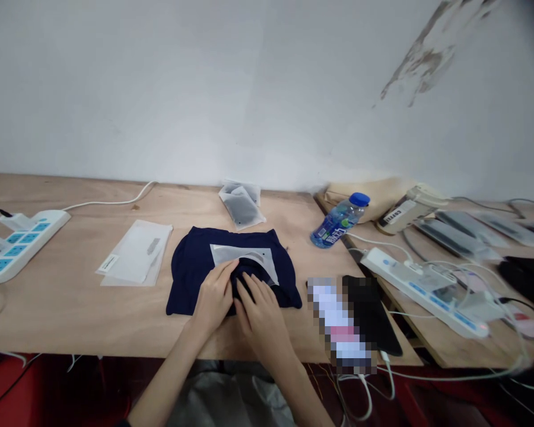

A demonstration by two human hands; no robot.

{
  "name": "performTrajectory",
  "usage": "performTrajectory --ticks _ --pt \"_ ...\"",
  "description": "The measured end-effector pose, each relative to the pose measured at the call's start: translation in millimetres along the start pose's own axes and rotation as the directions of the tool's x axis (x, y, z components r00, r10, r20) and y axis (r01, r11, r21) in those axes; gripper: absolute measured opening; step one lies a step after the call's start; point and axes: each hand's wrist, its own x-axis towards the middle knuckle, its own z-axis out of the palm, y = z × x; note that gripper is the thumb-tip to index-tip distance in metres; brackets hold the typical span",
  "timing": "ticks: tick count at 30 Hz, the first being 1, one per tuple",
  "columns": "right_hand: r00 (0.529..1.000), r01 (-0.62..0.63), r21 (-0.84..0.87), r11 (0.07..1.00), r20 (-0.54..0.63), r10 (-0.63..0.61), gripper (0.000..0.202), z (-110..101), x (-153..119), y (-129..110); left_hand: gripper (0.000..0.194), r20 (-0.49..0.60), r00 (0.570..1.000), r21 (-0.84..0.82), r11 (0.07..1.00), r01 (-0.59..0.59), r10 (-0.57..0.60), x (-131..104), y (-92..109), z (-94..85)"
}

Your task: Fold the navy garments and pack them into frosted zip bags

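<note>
Left hand (216,293), fingers together, and right hand (264,308), fingers parted, seemingly steady navy cloth (189,273) from six o'clock; grips unclear.

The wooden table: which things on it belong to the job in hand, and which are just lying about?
Likely part of the job:
navy cloth, under both hands
frosted bag on it
perhaps the flat sleeves at left and frosted packets behind

Seemingly just lying about:
blue-capped bottle
coffee cup
left power strip
right power strip

Pale wall (182,89); wooden table (62,308)
</note>
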Motion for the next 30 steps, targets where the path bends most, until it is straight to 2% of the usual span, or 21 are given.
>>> performTrajectory --ticks 2,5,8,14,17,20,22,23,26,28,30 --pt "0.992 0.085 -0.06 0.995 0.094 -0.079 0.042 8.4 2.3 5.8 0.053 0.009 1.0 -0.012 1.0 -0.008 0.008 -2.1 -2.5 0.2" --pt "0.985 0.108 -0.112 0.988 0.144 -0.091 0.044 18.4 9.7 16.2 0.053 0.015 0.999 -0.038 0.999 -0.032 0.032 -6.4 -4.9 0.7" --pt "0.991 0.062 -0.144 0.988 0.126 -0.044 0.043 28.3 22.4 18.8 0.053 0.023 0.998 -0.045 0.998 -0.053 0.054 -10.9 -4.9 1.7" --pt "0.994 -0.097 -0.163 0.982 0.03 0.103 0.042 49.5 54.1 7.2 0.049 -0.007 0.998 -0.022 0.998 -0.067 0.066 -13.7 -6.2 -4.8" --pt "0.999 -0.05 -0.09 0.995 0.015 0.052 0.039 44.8 59.1 7.7 0.041 -0.064 0.997 0.006 0.999 -0.033 0.033 -13.2 -8.8 -15.4" --pt "0.998 0.059 0.051 0.997 0.021 -0.06 0.038 27.0 48.8 12.0 0.031 -0.174 0.98 -0.021 0.995 0.094 -0.096 -17.0 -10.6 -26.5" --pt "0.996 0.079 0.13 0.988 0.024 -0.083 0.036 14.2 35.2 12.4 0.028 -0.233 0.932 -0.079 0.961 0.266 -0.277 -22.1 -10.3 -32.2" --pt "0.997 0.068 0.156 0.985 0.017 -0.072 0.034 9.1 27.8 11.0 0.028 -0.221 0.9 -0.1 0.927 0.362 -0.376 -24.9 -9.6 -34.5" --pt "1.0 0.02 0.183 0.983 -0.025 -0.016 0.03 3.1 9.6 0.5 0.034 -0.013 0.816 -0.073 0.815 0.575 -0.577 -31.5 -5.7 -38.7" --pt "0.999 0.01 0.181 0.983 -0.039 -0.003 0.029 6.9 4.3 -8.6 0.04 0.121 0.78 -0.051 0.781 0.622 -0.614 -33.2 -3.3 -39.1" --pt "0.999 0.016 0.168 0.986 -0.04 -0.009 0.03 14.9 4.6 -15.9 0.042 0.171 0.768 -0.083 0.768 0.636 -0.617 -32.9 -2.5 -37.7"
